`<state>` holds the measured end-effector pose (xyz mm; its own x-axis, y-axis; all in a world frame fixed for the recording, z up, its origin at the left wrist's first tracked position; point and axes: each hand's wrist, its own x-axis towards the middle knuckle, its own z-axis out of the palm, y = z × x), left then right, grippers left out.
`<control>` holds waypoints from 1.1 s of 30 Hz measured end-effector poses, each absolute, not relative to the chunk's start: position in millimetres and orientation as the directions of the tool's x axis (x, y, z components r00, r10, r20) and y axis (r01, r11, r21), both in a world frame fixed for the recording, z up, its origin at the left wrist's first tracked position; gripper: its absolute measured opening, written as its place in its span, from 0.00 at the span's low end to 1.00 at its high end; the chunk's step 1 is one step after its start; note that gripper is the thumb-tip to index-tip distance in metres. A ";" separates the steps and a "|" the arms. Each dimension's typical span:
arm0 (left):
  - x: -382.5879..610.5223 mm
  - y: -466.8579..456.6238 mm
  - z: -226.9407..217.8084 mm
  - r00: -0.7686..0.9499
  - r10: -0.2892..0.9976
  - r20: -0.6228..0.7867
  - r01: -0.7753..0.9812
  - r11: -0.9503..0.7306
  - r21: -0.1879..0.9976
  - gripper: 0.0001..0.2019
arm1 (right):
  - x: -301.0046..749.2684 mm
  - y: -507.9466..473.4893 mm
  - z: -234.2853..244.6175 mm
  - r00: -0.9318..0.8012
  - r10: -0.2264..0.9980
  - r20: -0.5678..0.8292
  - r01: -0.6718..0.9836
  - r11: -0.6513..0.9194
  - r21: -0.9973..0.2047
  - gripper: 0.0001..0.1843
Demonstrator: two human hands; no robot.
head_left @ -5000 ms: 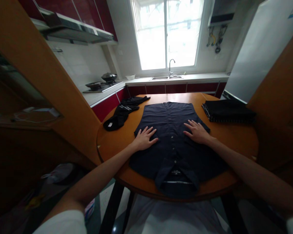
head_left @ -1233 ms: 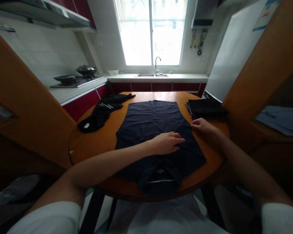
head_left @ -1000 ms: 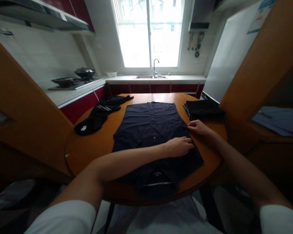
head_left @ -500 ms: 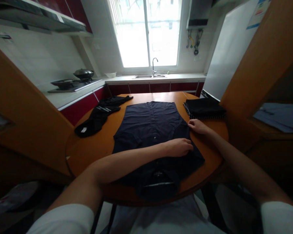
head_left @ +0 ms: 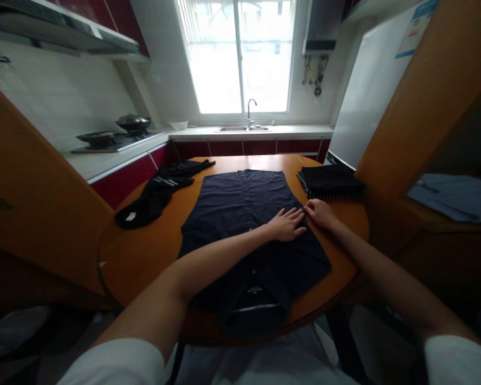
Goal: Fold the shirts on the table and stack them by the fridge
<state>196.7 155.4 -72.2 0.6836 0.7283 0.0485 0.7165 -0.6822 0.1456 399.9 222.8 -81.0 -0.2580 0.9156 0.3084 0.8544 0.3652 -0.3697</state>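
A dark navy button-up shirt (head_left: 260, 192) lies spread on the round wooden table (head_left: 132, 267), its collar towards me and its hem towards the window. My left hand (head_left: 287, 224) reaches across the shirt and rests flat on its right part, fingers spread. Beside those fingertips, my right hand (head_left: 319, 213) pinches the shirt's right edge between thumb and fingers. Part of the shirt's middle is covered by my left forearm.
A folded black stack of cloth (head_left: 332, 182) lies at the table's right back. Along the left side is a crumpled black garment (head_left: 152, 198) with pale stripes. Beyond the table are a sink (head_left: 240, 129), a stove (head_left: 118, 143) with pans and a white fridge (head_left: 372, 96).
My left hand has moved away from me across the shirt and gone from curled fingers to a flat, spread palm. My right hand stays at the shirt's right edge.
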 end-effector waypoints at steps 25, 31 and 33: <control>192.9 132.8 -61.4 0.772 0.635 -0.020 0.630 -0.761 0.155 0.42 | 401.2 227.0 -89.5 -0.122 0.949 0.292 0.895 0.232 -0.381 0.14; 176.0 116.6 -48.3 0.833 0.551 -0.057 0.550 -0.811 0.200 0.38 | 401.4 228.0 -92.9 -0.121 0.944 0.307 0.899 0.235 -0.369 0.12; 169.6 111.8 -44.5 0.857 0.511 -0.062 0.511 -0.831 0.220 0.35 | 401.3 227.6 -91.3 -0.112 0.938 0.328 0.890 0.242 -0.387 0.15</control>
